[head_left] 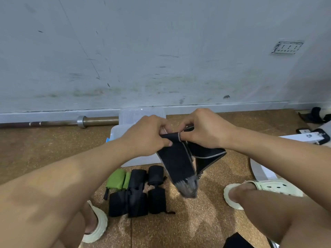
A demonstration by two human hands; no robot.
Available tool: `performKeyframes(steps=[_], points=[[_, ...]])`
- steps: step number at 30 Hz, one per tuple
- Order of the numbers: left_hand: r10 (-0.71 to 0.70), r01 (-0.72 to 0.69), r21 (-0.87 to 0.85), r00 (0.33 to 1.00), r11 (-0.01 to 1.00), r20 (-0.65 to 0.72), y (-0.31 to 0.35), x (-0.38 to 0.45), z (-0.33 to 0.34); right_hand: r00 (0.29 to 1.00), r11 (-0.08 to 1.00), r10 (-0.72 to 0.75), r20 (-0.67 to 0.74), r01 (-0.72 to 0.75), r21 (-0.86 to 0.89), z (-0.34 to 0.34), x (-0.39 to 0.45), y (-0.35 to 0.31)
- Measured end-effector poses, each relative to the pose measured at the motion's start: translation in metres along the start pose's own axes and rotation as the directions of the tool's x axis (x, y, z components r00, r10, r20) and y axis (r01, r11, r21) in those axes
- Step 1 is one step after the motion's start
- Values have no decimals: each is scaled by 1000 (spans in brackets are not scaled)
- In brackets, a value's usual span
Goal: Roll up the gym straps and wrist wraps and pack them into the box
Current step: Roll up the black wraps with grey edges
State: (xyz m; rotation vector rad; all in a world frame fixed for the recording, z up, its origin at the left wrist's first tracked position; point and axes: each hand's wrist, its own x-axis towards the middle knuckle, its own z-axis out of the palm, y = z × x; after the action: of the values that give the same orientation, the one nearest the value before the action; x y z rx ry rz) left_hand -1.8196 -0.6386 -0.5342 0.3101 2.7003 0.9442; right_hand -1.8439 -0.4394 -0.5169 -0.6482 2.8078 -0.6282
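Observation:
My left hand (pixel 148 134) and my right hand (pixel 204 129) both pinch the top end of a black wrist wrap (pixel 177 163) with grey edging. The wrap hangs folded below them, its frayed grey end dangling above the floor. Behind my hands lies a clear plastic box (pixel 116 133), mostly hidden, with its lid (pixel 136 114) leaning at the wall. On the floor between my feet lie several rolled black wraps (pixel 136 192) and a green rolled strap (pixel 117 179).
A barbell (pixel 71 121) lies along the wall at the left. White cardboard (pixel 263 169) sits to the right, with dark gear (pixel 317 115) in the far right corner. My sandalled feet (pixel 258 190) stand on the cork-patterned floor either side of the rolls.

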Motion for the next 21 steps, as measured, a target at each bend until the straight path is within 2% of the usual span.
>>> performKeyframes(steps=[6, 11, 14, 18, 21], points=[[77, -83, -148, 996, 985, -44, -6, 1, -16, 988, 996, 73, 136, -65, -60, -9, -1, 27], [84, -102, -257, 993, 961, -80, -11, -2, -27, 968, 996, 85, 238, -81, -28, -5, -2, 42], [63, -96, -287, 990, 953, -123, -10, -3, -30, 966, 996, 90, 241, -81, -47, -2, 0, 45], [56, -97, -357, 991, 929, -123, -8, -5, -35, 982, 992, 99, 162, -84, -96, 1, 6, 50], [69, -121, -370, 986, 921, -150, -8, -5, -35, 980, 988, 124, 154, -108, -109, 6, 8, 54]])
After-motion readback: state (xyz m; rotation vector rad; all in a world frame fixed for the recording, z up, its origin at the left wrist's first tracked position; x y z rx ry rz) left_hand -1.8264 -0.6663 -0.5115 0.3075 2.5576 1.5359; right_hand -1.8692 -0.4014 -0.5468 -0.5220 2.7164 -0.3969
